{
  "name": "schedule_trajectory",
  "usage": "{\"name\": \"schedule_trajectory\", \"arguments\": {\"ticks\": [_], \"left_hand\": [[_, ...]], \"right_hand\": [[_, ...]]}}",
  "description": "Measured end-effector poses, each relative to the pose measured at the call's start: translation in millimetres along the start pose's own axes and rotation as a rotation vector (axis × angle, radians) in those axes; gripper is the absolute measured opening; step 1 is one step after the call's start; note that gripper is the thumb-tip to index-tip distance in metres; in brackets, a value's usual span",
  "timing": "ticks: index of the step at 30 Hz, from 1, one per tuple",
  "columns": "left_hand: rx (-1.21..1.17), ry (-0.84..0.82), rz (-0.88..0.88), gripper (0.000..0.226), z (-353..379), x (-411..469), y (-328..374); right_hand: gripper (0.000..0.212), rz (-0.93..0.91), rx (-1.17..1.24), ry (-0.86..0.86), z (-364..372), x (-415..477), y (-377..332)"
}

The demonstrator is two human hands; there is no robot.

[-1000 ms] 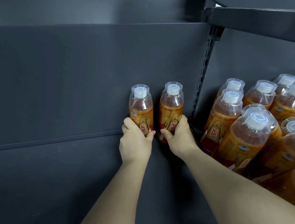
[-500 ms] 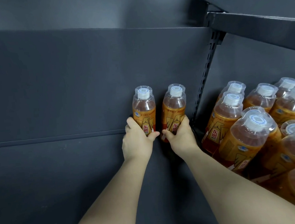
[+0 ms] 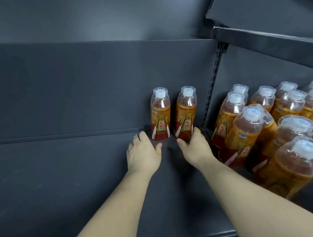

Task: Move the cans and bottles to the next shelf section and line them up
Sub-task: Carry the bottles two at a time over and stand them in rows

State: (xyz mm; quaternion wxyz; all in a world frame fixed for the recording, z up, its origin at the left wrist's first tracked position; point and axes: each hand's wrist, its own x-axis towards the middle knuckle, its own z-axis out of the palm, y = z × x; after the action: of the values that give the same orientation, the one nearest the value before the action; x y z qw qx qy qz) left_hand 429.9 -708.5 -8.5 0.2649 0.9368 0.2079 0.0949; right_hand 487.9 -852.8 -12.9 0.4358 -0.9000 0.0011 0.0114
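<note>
Two orange drink bottles with clear caps stand upright side by side against the back panel of the left shelf section (image 3: 63, 181). My left hand (image 3: 143, 155) lies just in front of the left bottle (image 3: 160, 116), fingers loose beside its base and holding nothing. My right hand (image 3: 194, 147) still curls round the base of the right bottle (image 3: 186, 116), thumb in front and fingers on its right side. Several identical bottles (image 3: 276, 127) crowd the right shelf section.
A slotted dark upright (image 3: 212, 87) divides the two sections. An upper shelf edge (image 3: 269, 40) overhangs the right section. The left shelf stretches dark and flat to the left of the two bottles.
Both bottles have been set down at the back of the left shelf. My left hand has let go of its bottle and drawn back a little; my right hand has slid down to the base.
</note>
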Motion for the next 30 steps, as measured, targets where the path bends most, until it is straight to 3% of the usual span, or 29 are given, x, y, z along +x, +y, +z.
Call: {"name": "schedule_trajectory", "arguments": {"ticks": [6,15,30], "left_hand": [[0.081,-0.018,0.045,0.073,-10,-33,-12],[0.216,-0.082,0.102,0.073,-24,-88,-15],[0.311,-0.092,0.138,0.064,-25,-253,1]], "right_hand": [[0.069,-0.106,-0.202,-0.128,-7,-44,-2],[0.067,-0.27,-0.413,-0.276,-25,-108,-5],[0.061,-0.451,-0.31,-0.381,-86,-244,48]]}}
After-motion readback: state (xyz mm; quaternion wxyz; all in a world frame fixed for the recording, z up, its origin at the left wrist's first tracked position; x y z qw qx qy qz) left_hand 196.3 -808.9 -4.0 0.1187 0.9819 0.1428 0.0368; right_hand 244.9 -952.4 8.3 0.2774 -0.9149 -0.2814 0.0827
